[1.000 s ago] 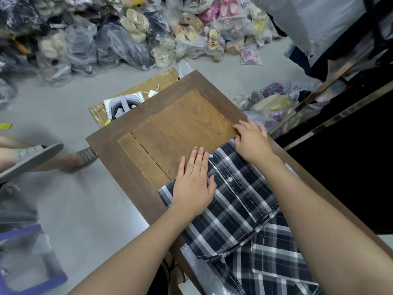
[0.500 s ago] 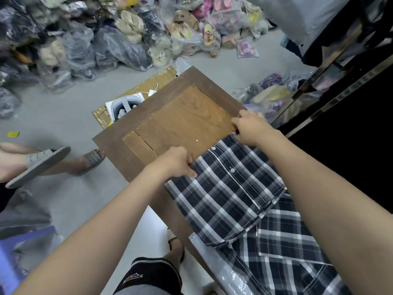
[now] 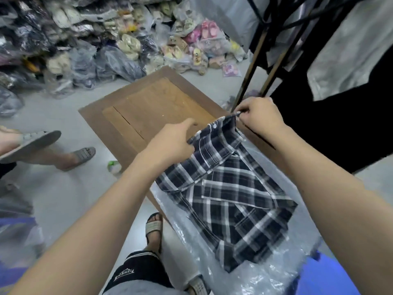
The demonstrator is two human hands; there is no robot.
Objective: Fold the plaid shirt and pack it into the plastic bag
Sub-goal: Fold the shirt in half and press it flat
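Note:
The dark navy and white plaid shirt (image 3: pixel 229 201) lies partly folded on the near end of the wooden table (image 3: pixel 153 105), on top of a clear plastic bag (image 3: pixel 251 273). My left hand (image 3: pixel 172 143) pinches the shirt's far left edge and lifts it off the table. At the far right corner my right hand (image 3: pixel 259 118) grips the shirt too, raised a little higher. The far edge of the shirt hangs between the two hands, folding back toward me.
Another person's sandalled feet (image 3: pixel 34 143) stand on the grey floor to the left. Bagged shoes and slippers (image 3: pixel 127 45) are piled behind the table. A dark rack with metal poles (image 3: pixel 261 67) stands close on the right. My own feet (image 3: pixel 154 228) are below the table edge.
Both hands went from pressing flat on the shirt to gripping its far edge, and have lifted it off the table and back toward me. The camera view has shifted.

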